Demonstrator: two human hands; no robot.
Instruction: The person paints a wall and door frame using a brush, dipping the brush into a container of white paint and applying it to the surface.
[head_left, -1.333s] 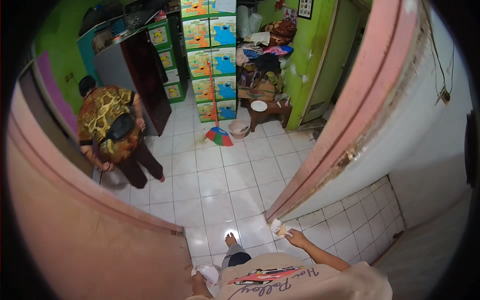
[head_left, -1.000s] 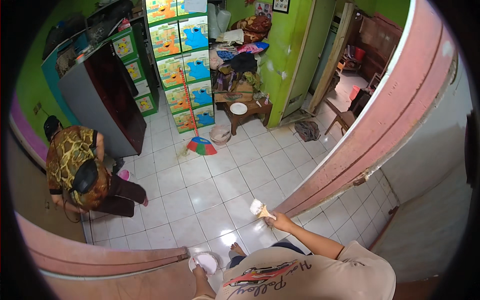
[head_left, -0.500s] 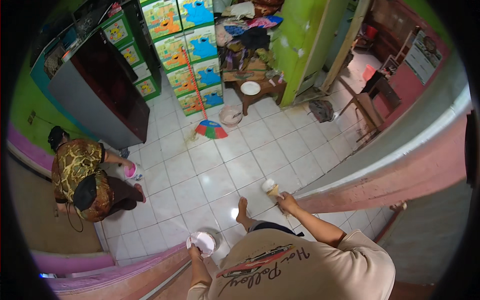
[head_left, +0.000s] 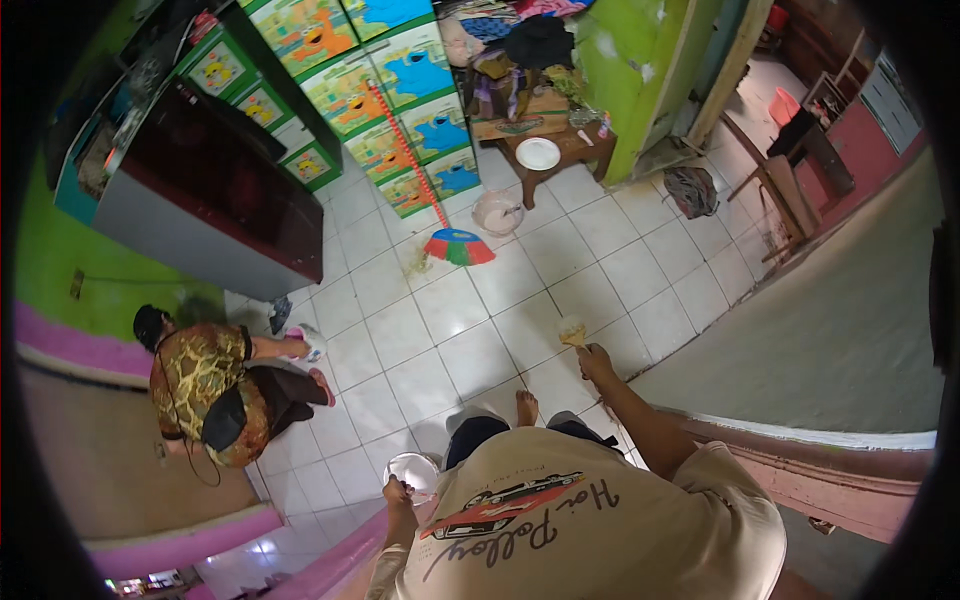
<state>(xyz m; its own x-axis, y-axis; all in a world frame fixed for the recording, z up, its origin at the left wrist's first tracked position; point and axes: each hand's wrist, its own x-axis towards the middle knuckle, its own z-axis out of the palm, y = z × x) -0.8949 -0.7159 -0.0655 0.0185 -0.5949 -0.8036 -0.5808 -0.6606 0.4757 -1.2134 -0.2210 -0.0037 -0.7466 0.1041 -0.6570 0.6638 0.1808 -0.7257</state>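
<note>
Above the tiled floor (head_left: 475, 360), our right hand (head_left: 596, 364) grips a brush (head_left: 572, 331), our left hand (head_left: 398, 492) a bucket (head_left: 424, 462) at its rim; carrying both seems our step, the next move calling for a level bucket

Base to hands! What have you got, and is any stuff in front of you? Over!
Left hand holding white bucket. Right hand holding pale-tipped brush out ahead. Broom farther ahead by drawers, co-worker crouching off left.

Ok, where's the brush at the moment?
Head view, right of centre: the brush is in the right hand, above the floor tiles. The tub in the left hand is to its lower left.
</note>
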